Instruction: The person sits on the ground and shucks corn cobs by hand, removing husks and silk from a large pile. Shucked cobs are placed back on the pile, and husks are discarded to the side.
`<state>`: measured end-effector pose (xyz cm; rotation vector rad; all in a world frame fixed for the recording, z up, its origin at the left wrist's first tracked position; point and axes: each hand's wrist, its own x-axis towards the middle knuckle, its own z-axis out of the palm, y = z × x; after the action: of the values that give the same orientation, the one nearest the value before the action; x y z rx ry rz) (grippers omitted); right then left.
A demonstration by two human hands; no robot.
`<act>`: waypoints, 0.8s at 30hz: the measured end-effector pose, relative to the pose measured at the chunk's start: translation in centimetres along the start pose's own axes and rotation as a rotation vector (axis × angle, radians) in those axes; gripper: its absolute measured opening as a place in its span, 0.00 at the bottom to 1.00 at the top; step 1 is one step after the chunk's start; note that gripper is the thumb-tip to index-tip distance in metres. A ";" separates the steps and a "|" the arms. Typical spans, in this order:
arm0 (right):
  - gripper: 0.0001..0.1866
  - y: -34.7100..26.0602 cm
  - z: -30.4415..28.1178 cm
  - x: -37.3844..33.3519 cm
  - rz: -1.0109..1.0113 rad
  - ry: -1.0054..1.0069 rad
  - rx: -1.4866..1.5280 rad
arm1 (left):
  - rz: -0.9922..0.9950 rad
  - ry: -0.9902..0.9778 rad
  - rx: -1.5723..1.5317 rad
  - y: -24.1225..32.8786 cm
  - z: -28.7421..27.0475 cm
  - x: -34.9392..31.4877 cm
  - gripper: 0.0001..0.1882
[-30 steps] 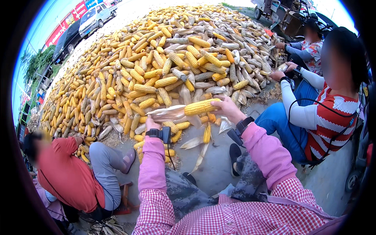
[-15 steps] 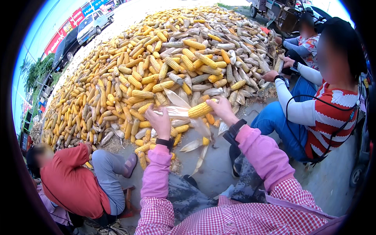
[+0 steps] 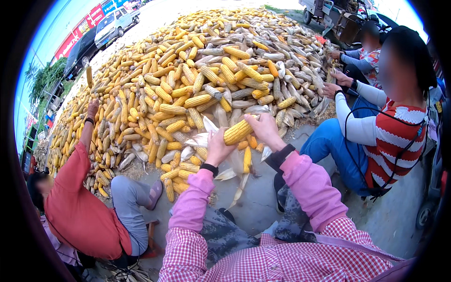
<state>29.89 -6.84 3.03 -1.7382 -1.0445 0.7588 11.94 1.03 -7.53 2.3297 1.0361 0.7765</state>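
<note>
In front of me, a yellow corn cob (image 3: pixel 238 132) with bare kernels is held between my two hands. My right hand (image 3: pixel 264 130) grips its upper right end. My left hand (image 3: pixel 220 147) is closed at the lower left end, around pale corn husk (image 3: pixel 201 140) whose leaves stick out past the fingers. Exactly where husk and cob join is hidden by those fingers. Just beneath, another yellow cob (image 3: pixel 247 160) hangs or lies among loose dry husks (image 3: pixel 240 190).
A big corn pile (image 3: pixel 155 94) spreads ahead, bare cobs mostly left and husked ears right. A person in a red top (image 3: pixel 89 207) sits at left, one arm raised by a cob in mid-air (image 3: pixel 89 76). Two people sit at right, the nearer in red-and-white stripes (image 3: pixel 399 136).
My left hand has moved right, up to the cob's end, and the stretched husk is now bunched at it. The person at left has swung an arm out over the pile, and a cob appears above it.
</note>
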 end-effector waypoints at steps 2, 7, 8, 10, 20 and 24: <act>0.24 -0.4 -0.1 -0.4 -0.032 0.024 0.029 | -0.006 0.033 0.065 -0.5 0.0 0.0 0.25; 0.25 0.1 0.6 0.0 0.028 0.057 0.137 | -0.129 -0.018 -0.138 -1.0 0.4 -0.6 0.23; 0.25 0.2 0.6 0.2 0.024 0.036 0.164 | -0.183 -0.061 -0.258 -1.2 0.4 -0.7 0.23; 0.25 0.9 0.9 0.7 0.015 -0.005 0.218 | -0.231 -0.097 -0.403 -1.4 0.9 -1.0 0.26; 0.23 7.4 5.2 1.1 -0.225 -0.247 0.079 | -0.312 -0.174 -1.020 -0.7 0.2 0.5 0.19; 0.22 7.8 7.2 -0.3 -0.093 -0.253 0.160 | -0.387 -0.053 -1.013 -0.3 -0.7 0.9 0.18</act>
<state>26.16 -5.78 -6.90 -1.4737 -1.1911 0.9935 11.86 2.00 -6.94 1.2409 0.7598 0.8101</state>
